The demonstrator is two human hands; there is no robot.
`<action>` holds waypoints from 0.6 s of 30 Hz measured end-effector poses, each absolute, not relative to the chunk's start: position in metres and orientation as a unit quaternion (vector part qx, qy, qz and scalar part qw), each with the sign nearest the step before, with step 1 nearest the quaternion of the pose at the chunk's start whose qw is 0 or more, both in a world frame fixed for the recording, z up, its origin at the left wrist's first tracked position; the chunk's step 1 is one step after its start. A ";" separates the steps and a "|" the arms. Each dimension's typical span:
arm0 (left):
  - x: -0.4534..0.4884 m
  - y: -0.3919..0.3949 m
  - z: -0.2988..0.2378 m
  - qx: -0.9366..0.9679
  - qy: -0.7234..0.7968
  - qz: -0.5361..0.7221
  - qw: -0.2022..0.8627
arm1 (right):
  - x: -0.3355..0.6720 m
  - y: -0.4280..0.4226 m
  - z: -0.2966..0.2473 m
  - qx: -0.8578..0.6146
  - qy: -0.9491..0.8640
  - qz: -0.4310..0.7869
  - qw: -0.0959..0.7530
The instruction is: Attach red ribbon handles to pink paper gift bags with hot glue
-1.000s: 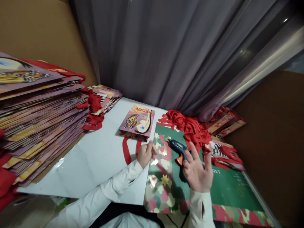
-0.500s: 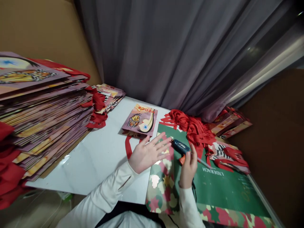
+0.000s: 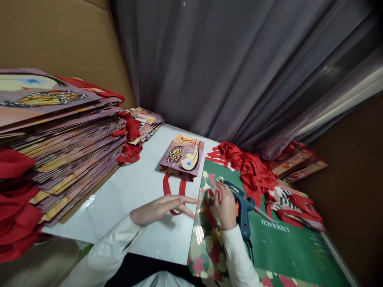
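Note:
My left hand [image 3: 163, 209] is open over the white tabletop, its fingers stretched to the right above the red ribbon handle [image 3: 166, 185] of a paper bag. The bag [image 3: 185, 155], printed with a butterfly, lies flat beyond it. My right hand [image 3: 226, 207] hovers over the green printed sheet, fingers loosely bent and apart, holding nothing that I can see. Just right of that hand is a blue glue gun [image 3: 245, 211] with an orange trigger, lying on its side, a glue stick at its back. The hand hides part of it.
A tall stack of folded bags [image 3: 74, 147] with red handles fills the left side. A heap of red ribbons [image 3: 251, 167] lies at the back right, beside more bags [image 3: 295, 203]. A grey curtain [image 3: 191, 67] hangs behind; cardboard [image 3: 60, 40] stands at the left.
My left hand has moved left and turned from palm up to edge-on. My right hand has shifted left, uncovering more of the glue gun. The view has shifted slightly.

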State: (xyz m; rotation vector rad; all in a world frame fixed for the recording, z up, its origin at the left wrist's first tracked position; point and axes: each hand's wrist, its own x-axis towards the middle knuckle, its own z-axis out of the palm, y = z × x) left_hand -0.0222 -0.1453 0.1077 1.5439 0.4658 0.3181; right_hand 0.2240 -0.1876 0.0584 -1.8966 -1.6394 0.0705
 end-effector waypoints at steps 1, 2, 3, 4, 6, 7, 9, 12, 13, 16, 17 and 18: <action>-0.028 -0.134 0.099 0.727 0.286 0.162 0.603 | 0.214 -0.186 0.057 -0.687 -0.654 0.055 0.314; -0.031 -0.121 0.089 0.766 0.348 0.182 0.509 | 0.199 -0.183 0.056 -0.649 -0.691 0.080 0.309; -0.031 -0.109 0.077 0.806 0.395 0.183 0.402 | 0.183 -0.178 0.054 -0.609 -0.729 0.097 0.295; -0.029 -0.097 0.064 0.834 0.433 0.176 0.295 | 0.166 -0.171 0.051 -0.581 -0.760 0.097 0.275; -0.023 -0.078 0.043 0.862 0.447 0.150 0.185 | 0.137 -0.153 0.045 -0.581 -0.779 0.077 0.225; -0.020 -0.072 0.035 0.868 0.444 0.145 0.167 | 0.127 -0.142 0.041 -0.599 -0.773 0.067 0.199; -0.015 -0.065 0.025 0.877 0.431 0.139 0.157 | 0.114 -0.123 0.034 -0.635 -0.753 0.056 0.165; -0.014 -0.062 0.019 0.882 0.429 0.134 0.145 | 0.111 -0.106 0.024 -0.658 -0.736 0.050 0.152; -0.015 -0.062 0.018 0.880 0.432 0.133 0.142 | 0.112 -0.104 0.022 -0.664 -0.731 0.048 0.149; -0.018 -0.060 0.016 0.874 0.448 0.132 0.135 | 0.117 -0.105 0.020 -0.680 -0.719 0.043 0.138; -0.018 -0.059 0.016 0.871 0.454 0.131 0.134 | 0.119 -0.106 0.021 -0.684 -0.716 0.041 0.135; -0.019 -0.059 0.016 0.869 0.459 0.128 0.132 | 0.120 -0.106 0.021 -0.688 -0.713 0.038 0.131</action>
